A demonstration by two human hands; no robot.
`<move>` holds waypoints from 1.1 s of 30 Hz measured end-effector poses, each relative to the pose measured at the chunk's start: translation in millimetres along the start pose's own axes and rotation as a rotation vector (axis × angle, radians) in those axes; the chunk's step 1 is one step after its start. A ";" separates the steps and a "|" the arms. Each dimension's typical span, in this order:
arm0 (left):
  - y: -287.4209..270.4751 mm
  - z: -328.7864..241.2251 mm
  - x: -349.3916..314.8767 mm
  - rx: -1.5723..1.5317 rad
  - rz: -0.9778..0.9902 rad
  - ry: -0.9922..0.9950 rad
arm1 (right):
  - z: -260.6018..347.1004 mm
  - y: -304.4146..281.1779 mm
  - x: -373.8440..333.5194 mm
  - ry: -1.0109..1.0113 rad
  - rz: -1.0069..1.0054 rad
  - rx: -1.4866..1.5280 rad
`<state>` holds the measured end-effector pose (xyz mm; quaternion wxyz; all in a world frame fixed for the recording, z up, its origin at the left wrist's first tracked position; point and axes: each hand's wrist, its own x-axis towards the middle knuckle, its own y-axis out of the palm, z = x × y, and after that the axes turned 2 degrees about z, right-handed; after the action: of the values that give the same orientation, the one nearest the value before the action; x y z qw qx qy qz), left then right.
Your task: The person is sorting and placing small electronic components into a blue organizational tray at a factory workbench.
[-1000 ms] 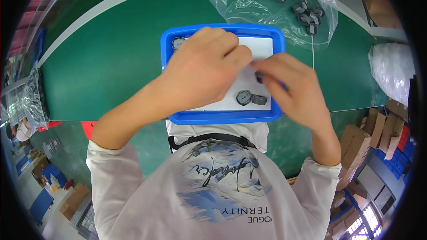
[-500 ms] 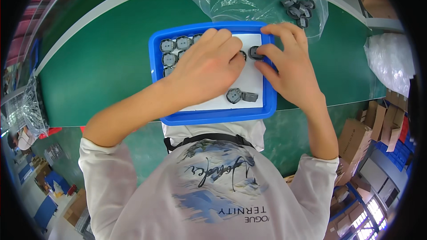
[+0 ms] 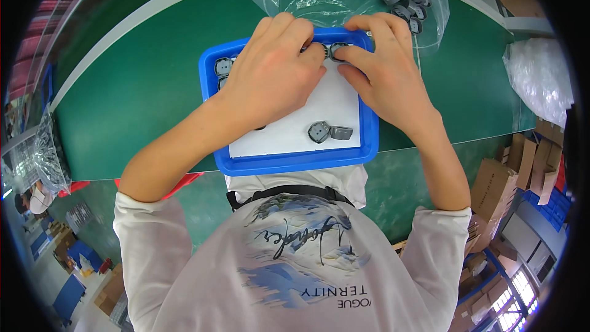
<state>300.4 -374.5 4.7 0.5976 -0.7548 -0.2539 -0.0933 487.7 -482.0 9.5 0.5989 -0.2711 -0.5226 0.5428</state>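
Note:
A blue tray (image 3: 292, 161) lined with a white sheet (image 3: 276, 142) lies before me on the green table. My left hand (image 3: 276, 64) is closed over its far middle, with a small dark grey plastic connector housing (image 3: 323, 50) at its fingertips, partly hidden. Beside it, my right hand (image 3: 387, 58) has its bent fingers on another grey connector housing (image 3: 337, 50) by the far wall. Two more connector housings (image 3: 319, 131) lie together near the tray's front right. Others (image 3: 223, 66) line the left side, mostly covered by my left hand and forearm.
Beyond the tray, a clear plastic bag (image 3: 439, 6) holds several loose grey housings (image 3: 415, 26). Bundled clear wrap (image 3: 541, 77) lies at the table's right end. Cardboard boxes (image 3: 495, 187) stand on the floor at the right.
Both hands have shifted farther away and a little left, the grey housing at my right fingers moving with them toward the tray's far wall. The tray has slid slightly left.

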 end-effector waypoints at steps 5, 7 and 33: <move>-39.0 -36.5 -27.5 -0.175 0.165 -0.040 | 19.1 -31.3 -20.7 -0.023 0.116 0.147; -36.4 -45.5 -36.4 -0.222 0.323 -0.094 | 32.0 -36.6 -29.9 -0.086 0.391 0.229; -31.4 -20.6 -56.4 -0.070 0.094 -0.140 | 59.9 -1.4 -17.5 0.121 0.052 0.238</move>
<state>240.0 -404.5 12.1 0.5554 -0.7910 -0.2558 -0.0207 435.5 -513.2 23.4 0.6430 -0.2438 -0.4103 0.5990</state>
